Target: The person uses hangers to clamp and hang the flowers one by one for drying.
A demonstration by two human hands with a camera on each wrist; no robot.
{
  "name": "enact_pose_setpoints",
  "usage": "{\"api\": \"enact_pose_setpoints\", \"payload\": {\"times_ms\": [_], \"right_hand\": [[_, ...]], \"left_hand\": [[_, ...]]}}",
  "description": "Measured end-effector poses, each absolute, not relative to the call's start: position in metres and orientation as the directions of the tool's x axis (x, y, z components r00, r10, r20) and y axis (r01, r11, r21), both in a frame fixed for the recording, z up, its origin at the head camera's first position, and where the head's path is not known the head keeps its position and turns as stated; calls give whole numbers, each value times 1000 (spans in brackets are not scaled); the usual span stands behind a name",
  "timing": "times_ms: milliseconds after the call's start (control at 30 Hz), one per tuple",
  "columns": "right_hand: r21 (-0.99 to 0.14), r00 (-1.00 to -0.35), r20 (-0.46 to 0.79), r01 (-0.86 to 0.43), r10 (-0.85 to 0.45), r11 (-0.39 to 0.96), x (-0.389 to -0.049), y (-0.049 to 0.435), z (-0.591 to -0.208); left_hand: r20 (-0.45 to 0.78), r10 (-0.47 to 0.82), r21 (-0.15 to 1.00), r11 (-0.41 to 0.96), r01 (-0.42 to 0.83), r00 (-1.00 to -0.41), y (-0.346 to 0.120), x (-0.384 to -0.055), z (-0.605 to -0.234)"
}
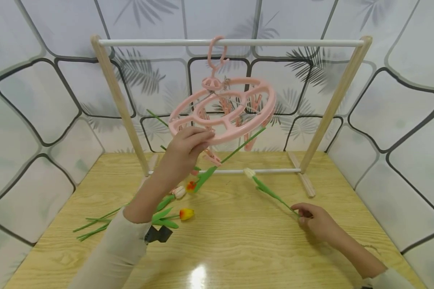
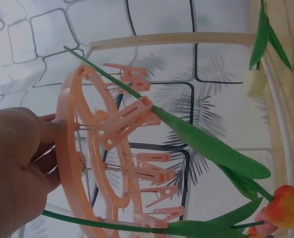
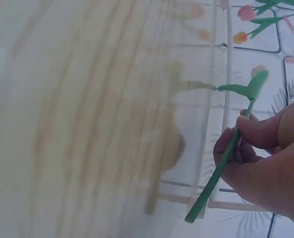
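Note:
A round pink clip hanger [image 1: 235, 130] hangs by its hook from a white rail, tilted. My left hand [image 1: 188, 150] grips its near rim, thumb and fingers on either side in the left wrist view. Pink clothespins [image 2: 122, 124] dangle below the ring; one bites the green stem of an orange-red tulip [image 2: 286, 206], which hangs head down. A second stem [image 2: 102, 224] is held by another clip lower in that view. Low over the table at the right, my right hand [image 1: 316, 222] pinches the stem of a white tulip [image 1: 249, 173], its head pointing away from me.
The rack has wooden side posts [image 1: 334, 104], a white top rail [image 1: 293, 42] and a low white bar [image 1: 275, 170]. On the wooden table [image 1: 238, 249] at the left lie several artificial tulips, among them a yellow one [image 1: 186, 214]. A patterned curtain [image 1: 394, 112] surrounds the table.

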State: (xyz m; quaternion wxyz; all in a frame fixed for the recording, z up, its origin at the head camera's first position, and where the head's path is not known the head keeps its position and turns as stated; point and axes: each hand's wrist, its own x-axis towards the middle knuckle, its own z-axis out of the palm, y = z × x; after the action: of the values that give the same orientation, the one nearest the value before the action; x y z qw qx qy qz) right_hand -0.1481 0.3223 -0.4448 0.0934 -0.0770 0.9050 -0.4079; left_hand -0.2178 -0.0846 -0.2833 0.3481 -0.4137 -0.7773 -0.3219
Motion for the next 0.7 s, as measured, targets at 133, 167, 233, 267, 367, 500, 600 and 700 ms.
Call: {"api": "enact_pose_setpoints", "payload": {"times_ms": [133, 167, 233, 267, 367, 500, 600, 700], "right_hand": [[-815, -967, -138, -13, -215, 580, -147, 322, -445], [-830, -967, -141, 0, -211, 558, -147, 322, -445], [-849, -972, -138, 17, -191, 527, -149, 320, -445], [-858, -974, -138, 26, -181, 512, -149, 320, -445], [-884, -979, -137, 52, -150, 465, -152, 317, -446], [-911, -982, -133, 67, -134, 407, -153, 312, -446], [-919, -984, -125, 66, -129, 388, -154, 308, -446], [-920, -984, -125, 68, -126, 387, -155, 305, -448]], "left_hand": [[790, 427, 220, 473, 853, -440, -91, -217, -280], [785, 431, 219, 478, 851, -445, -93, -217, -279], [775, 441, 222, 480, 849, -452, -96, -218, -277], [772, 445, 220, 481, 848, -453, -98, -218, -277], [766, 453, 213, 491, 844, -457, -103, -220, -276], [758, 452, 217, 505, 835, -471, -106, -219, -275], [756, 444, 221, 518, 826, -481, -107, -219, -275], [755, 430, 225, 539, 812, -495, -108, -219, -276]]}}
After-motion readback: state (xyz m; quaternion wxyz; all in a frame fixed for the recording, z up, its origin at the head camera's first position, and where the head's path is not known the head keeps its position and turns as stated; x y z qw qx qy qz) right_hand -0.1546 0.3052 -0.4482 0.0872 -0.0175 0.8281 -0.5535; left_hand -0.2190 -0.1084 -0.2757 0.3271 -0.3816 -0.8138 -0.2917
